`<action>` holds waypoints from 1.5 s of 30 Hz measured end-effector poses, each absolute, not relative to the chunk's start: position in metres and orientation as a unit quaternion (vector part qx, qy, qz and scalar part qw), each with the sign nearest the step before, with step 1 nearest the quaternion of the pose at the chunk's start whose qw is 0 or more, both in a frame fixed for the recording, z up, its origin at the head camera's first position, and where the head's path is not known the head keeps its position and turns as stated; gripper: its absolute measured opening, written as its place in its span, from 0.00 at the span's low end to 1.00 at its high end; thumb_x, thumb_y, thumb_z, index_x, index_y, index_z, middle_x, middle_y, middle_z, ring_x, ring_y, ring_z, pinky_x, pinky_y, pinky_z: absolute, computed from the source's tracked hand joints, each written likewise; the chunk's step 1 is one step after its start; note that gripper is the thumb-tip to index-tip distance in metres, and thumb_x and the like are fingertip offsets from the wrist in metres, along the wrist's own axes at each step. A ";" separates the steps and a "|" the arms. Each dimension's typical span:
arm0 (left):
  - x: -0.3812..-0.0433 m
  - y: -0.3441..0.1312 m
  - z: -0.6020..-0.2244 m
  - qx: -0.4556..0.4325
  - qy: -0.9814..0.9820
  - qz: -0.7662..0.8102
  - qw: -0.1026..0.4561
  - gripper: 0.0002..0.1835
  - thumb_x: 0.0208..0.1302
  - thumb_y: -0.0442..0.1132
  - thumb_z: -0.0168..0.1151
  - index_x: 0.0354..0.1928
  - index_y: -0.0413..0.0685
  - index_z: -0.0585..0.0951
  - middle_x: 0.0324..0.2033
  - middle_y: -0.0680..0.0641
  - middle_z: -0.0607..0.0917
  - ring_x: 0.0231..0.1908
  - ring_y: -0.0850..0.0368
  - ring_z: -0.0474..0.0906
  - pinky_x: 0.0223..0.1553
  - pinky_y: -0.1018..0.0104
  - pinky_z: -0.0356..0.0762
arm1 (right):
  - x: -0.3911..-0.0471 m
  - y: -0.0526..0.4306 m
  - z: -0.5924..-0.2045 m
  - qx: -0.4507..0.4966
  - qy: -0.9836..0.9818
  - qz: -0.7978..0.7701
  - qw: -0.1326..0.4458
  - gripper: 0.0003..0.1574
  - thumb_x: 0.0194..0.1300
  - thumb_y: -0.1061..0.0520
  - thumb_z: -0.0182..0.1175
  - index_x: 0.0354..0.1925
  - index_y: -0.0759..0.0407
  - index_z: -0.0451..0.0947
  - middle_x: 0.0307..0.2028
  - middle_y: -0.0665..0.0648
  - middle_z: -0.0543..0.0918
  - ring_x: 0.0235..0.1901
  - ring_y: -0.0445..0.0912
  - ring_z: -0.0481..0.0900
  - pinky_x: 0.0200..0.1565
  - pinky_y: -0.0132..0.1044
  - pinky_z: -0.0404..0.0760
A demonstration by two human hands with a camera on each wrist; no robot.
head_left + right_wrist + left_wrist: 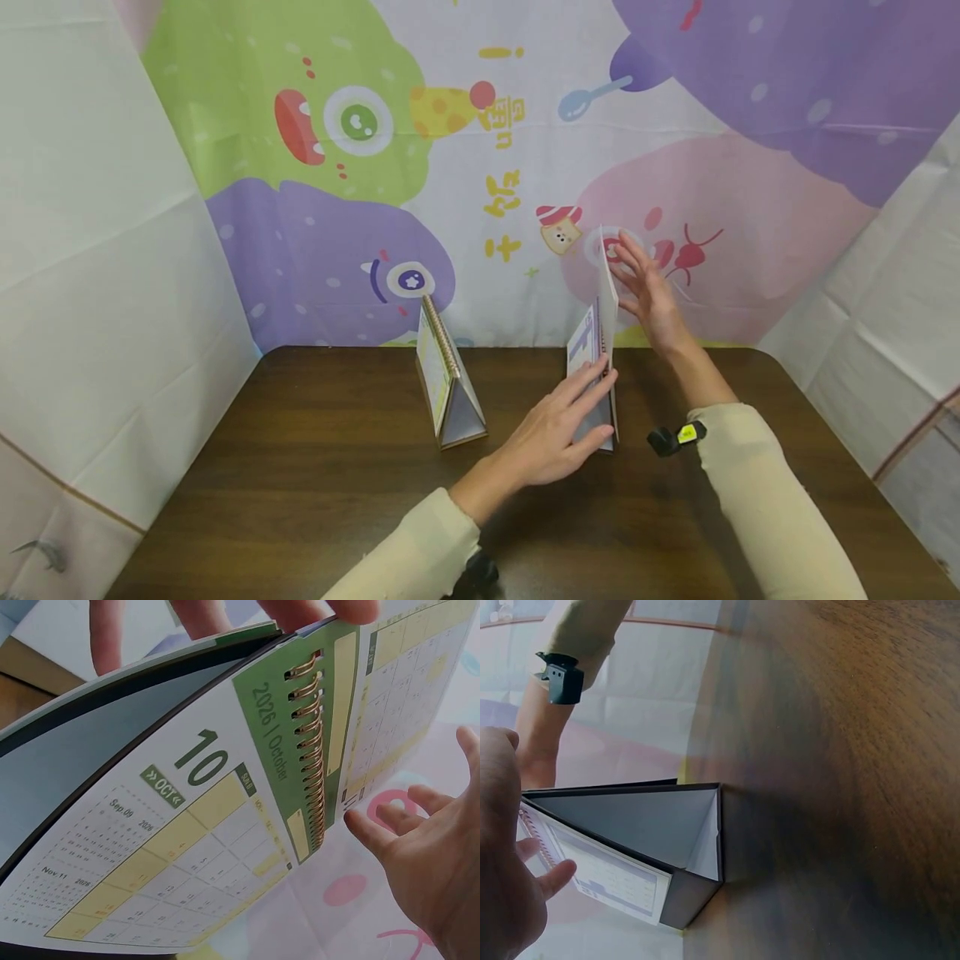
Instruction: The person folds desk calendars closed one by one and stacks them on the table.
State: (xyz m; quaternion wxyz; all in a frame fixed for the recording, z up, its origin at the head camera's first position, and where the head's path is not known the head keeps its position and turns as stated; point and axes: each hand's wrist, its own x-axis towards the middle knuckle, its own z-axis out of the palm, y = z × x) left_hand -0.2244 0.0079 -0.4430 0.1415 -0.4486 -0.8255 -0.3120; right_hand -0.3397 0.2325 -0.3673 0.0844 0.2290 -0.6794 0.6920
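Note:
A tent-shaped desk calendar [581, 340] stands at the right of the table in the head view. One leaf [608, 292] rises upright above its spiral binding. My left hand [551, 433] lies along the calendar's near left side, fingers extended, fingertips by the binding. My right hand [648, 300] is just right of the raised leaf, fingers spread and slightly bent. In the right wrist view the calendar's October 2026 page [202, 825] faces the camera, and the right hand [427, 855] grips nothing. The left wrist view shows the grey inside [637, 821] of the calendar's stand.
A second spiral desk calendar [467, 392] stands to the left on the dark wooden table [315, 492]. Behind the table hangs a cloth [480, 308] printed with cartoon monsters. White cloth walls [112, 250] flank both sides.

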 end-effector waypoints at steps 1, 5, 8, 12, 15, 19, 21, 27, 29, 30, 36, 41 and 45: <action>-0.224 0.008 -0.443 -0.449 -0.825 -0.313 0.139 0.37 0.86 0.45 0.60 0.88 0.42 0.64 0.91 0.41 0.60 0.90 0.39 0.59 0.89 0.47 0.64 | -0.339 0.233 -0.366 0.230 -0.680 0.691 0.085 0.56 0.83 0.19 0.41 0.92 0.46 0.52 0.93 0.62 0.53 0.91 0.71 0.50 0.83 0.85 0.47; -0.224 0.008 -0.442 -0.448 -0.827 -0.312 0.129 0.35 0.87 0.45 0.58 0.88 0.41 0.64 0.91 0.41 0.60 0.90 0.37 0.58 0.89 0.45 0.63 | -0.338 0.233 -0.365 0.237 -0.677 0.692 0.087 0.54 0.84 0.21 0.41 0.92 0.46 0.53 0.93 0.61 0.52 0.90 0.72 0.50 0.86 0.79 0.51; -0.223 0.007 -0.442 -0.445 -0.832 -0.308 0.121 0.35 0.87 0.45 0.57 0.88 0.42 0.65 0.91 0.41 0.60 0.90 0.37 0.57 0.89 0.44 0.63 | -0.339 0.232 -0.365 0.245 -0.665 0.699 0.095 0.55 0.84 0.20 0.42 0.92 0.48 0.55 0.92 0.63 0.55 0.89 0.68 0.56 0.85 0.53 0.70; -0.223 0.007 -0.442 -0.445 -0.834 -0.307 0.113 0.34 0.88 0.45 0.56 0.88 0.42 0.64 0.91 0.41 0.59 0.90 0.38 0.57 0.89 0.45 0.62 | -0.341 0.230 -0.367 0.256 -0.643 0.712 0.119 0.49 0.85 0.23 0.44 0.88 0.47 0.65 0.84 0.64 0.67 0.78 0.56 0.71 0.61 0.32 0.81; -0.222 0.007 -0.442 -0.447 -0.833 -0.308 0.111 0.35 0.88 0.45 0.56 0.88 0.41 0.64 0.91 0.41 0.59 0.90 0.40 0.57 0.90 0.46 0.61 | -0.342 0.230 -0.368 0.263 -0.628 0.720 0.133 0.43 0.86 0.26 0.45 0.84 0.44 0.72 0.77 0.52 0.77 0.72 0.48 0.76 0.58 0.31 0.82; -0.222 0.006 -0.442 -0.444 -0.834 -0.311 0.103 0.35 0.88 0.46 0.56 0.88 0.43 0.64 0.92 0.44 0.57 0.90 0.44 0.59 0.89 0.49 0.64 | -0.341 0.231 -0.368 0.263 -0.619 0.727 0.137 0.40 0.86 0.27 0.46 0.81 0.43 0.75 0.73 0.48 0.80 0.70 0.47 0.77 0.58 0.31 0.83; -0.221 0.006 -0.442 -0.440 -0.836 -0.312 0.098 0.34 0.88 0.46 0.56 0.89 0.44 0.64 0.93 0.46 0.56 0.90 0.46 0.60 0.88 0.50 0.66 | -0.340 0.232 -0.367 0.254 -0.620 0.730 0.137 0.39 0.87 0.27 0.47 0.80 0.43 0.76 0.74 0.50 0.79 0.71 0.47 0.78 0.59 0.31 0.83; -0.220 0.007 -0.441 -0.430 -0.842 -0.311 0.093 0.33 0.89 0.48 0.53 0.89 0.48 0.64 0.93 0.50 0.55 0.89 0.48 0.61 0.85 0.49 0.71 | -0.337 0.238 -0.367 0.239 -0.614 0.738 0.147 0.33 0.88 0.32 0.47 0.77 0.44 0.78 0.74 0.53 0.79 0.67 0.43 0.80 0.58 0.29 0.85; -0.220 0.007 -0.440 -0.429 -0.843 -0.312 0.091 0.33 0.89 0.48 0.54 0.89 0.48 0.64 0.93 0.50 0.55 0.89 0.48 0.61 0.85 0.49 0.71 | -0.337 0.240 -0.367 0.240 -0.608 0.741 0.155 0.31 0.89 0.34 0.47 0.74 0.44 0.80 0.70 0.53 0.82 0.64 0.42 0.83 0.55 0.29 0.86; -0.220 0.007 -0.440 -0.429 -0.843 -0.312 0.091 0.33 0.89 0.48 0.54 0.89 0.48 0.64 0.93 0.50 0.55 0.89 0.49 0.61 0.85 0.49 0.71 | -0.337 0.242 -0.368 0.243 -0.603 0.743 0.158 0.30 0.89 0.34 0.47 0.72 0.44 0.81 0.69 0.52 0.83 0.62 0.42 0.83 0.54 0.29 0.87; -0.221 0.007 -0.441 -0.430 -0.842 -0.313 0.090 0.34 0.89 0.48 0.54 0.89 0.49 0.64 0.93 0.50 0.55 0.90 0.49 0.61 0.85 0.49 0.72 | -0.335 0.256 -0.371 0.234 -0.590 0.753 0.174 0.29 0.89 0.33 0.46 0.62 0.45 0.86 0.57 0.49 0.88 0.52 0.40 0.85 0.46 0.27 0.88; -0.222 0.006 -0.442 -0.430 -0.843 -0.310 0.091 0.34 0.90 0.48 0.54 0.89 0.49 0.64 0.93 0.51 0.55 0.90 0.49 0.61 0.85 0.49 0.72 | -0.334 0.272 -0.373 0.221 -0.581 0.760 0.191 0.26 0.91 0.40 0.47 0.56 0.49 0.89 0.49 0.47 0.91 0.44 0.36 0.88 0.38 0.25 0.88; -0.222 0.006 -0.441 -0.428 -0.844 -0.311 0.090 0.33 0.89 0.48 0.54 0.89 0.49 0.65 0.93 0.51 0.54 0.90 0.49 0.60 0.85 0.49 0.71 | -0.332 0.282 -0.373 0.219 -0.581 0.760 0.191 0.25 0.92 0.43 0.47 0.56 0.48 0.90 0.49 0.45 0.93 0.44 0.35 0.89 0.39 0.26 0.89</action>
